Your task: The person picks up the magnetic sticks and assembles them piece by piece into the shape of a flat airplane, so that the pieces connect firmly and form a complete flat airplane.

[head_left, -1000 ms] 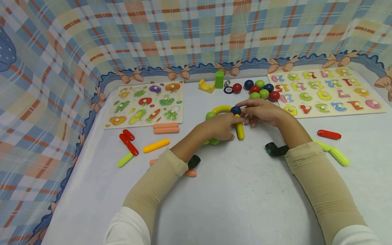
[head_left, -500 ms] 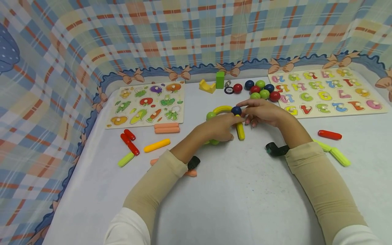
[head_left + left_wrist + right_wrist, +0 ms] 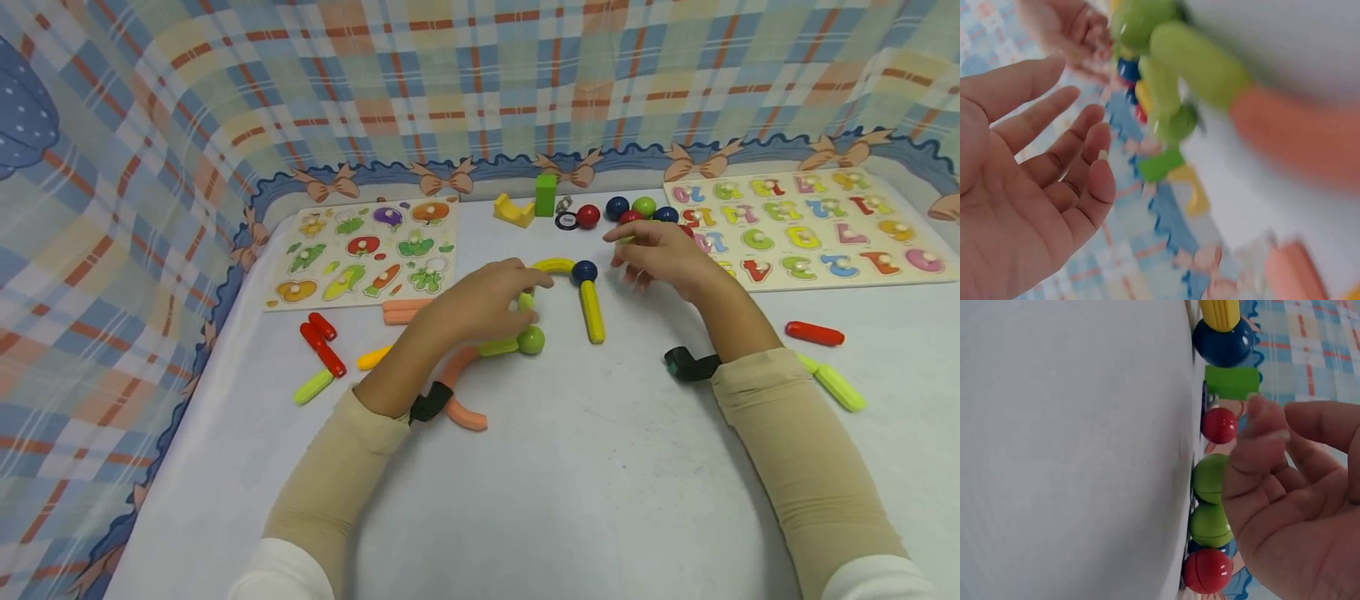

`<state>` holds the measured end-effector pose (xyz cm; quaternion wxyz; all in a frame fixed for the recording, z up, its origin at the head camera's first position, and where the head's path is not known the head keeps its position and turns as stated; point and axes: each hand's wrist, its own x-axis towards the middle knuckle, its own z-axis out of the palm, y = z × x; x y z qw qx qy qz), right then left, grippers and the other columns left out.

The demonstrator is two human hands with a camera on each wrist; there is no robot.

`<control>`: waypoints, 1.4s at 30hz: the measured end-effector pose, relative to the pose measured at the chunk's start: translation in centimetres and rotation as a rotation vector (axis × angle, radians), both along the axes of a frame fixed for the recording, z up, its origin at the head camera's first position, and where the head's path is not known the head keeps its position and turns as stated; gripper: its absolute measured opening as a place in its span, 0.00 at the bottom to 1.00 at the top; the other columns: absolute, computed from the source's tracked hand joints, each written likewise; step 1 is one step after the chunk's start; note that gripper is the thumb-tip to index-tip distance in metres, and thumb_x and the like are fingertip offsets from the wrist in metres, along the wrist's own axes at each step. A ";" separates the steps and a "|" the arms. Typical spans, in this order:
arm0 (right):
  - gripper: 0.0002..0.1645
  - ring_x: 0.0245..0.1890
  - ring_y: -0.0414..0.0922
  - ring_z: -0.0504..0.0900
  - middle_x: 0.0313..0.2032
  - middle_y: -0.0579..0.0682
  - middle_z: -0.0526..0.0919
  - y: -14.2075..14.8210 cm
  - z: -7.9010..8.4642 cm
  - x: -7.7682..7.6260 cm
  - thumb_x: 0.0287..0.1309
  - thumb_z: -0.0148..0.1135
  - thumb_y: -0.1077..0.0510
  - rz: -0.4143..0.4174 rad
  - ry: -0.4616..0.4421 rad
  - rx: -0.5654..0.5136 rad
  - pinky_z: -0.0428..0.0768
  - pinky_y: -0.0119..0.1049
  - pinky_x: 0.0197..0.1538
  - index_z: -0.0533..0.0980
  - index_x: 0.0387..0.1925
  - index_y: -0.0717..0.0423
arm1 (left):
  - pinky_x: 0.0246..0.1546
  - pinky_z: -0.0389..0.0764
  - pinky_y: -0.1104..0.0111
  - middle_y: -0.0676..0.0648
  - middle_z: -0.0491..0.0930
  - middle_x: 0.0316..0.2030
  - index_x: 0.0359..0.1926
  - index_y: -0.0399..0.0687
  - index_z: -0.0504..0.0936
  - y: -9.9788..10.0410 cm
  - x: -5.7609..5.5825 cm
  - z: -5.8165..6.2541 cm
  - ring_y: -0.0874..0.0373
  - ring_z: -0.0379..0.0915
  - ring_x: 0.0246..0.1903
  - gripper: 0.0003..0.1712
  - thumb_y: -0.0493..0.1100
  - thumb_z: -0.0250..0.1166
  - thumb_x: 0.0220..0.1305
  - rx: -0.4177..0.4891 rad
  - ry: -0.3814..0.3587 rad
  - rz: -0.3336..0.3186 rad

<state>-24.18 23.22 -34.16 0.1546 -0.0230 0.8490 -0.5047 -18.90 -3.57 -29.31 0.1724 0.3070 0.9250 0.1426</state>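
Above the person's side of the desk [image 3: 570, 500], the head camera looks forward and down, far enough back to take in the left hand [image 3: 483, 300], the right hand [image 3: 663, 260] and the plaid curtain [image 3: 480, 83] at twelve o'clock. The left wrist camera sits close to its palm, which fills eight o'clock in a rolled picture; the other hand shows near eleven. The right wrist camera looks low along the desk, turned sideways, its own hand near at four o'clock. All three views share the green rectangular block [image 3: 545, 197]; head and right wrist share the nearest blue ball [image 3: 584, 272].
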 end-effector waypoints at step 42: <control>0.37 0.21 0.49 0.72 0.33 0.59 0.76 1.0 -0.8 -0.5 0.60 0.54 0.53 -0.059 -0.021 0.183 0.73 0.38 0.25 0.50 0.67 0.48 | 0.30 0.73 0.63 0.49 0.74 0.29 0.36 0.46 0.77 -21.2 8.5 -1.9 0.54 0.68 0.31 0.15 0.49 0.67 0.51 -0.122 -0.182 0.484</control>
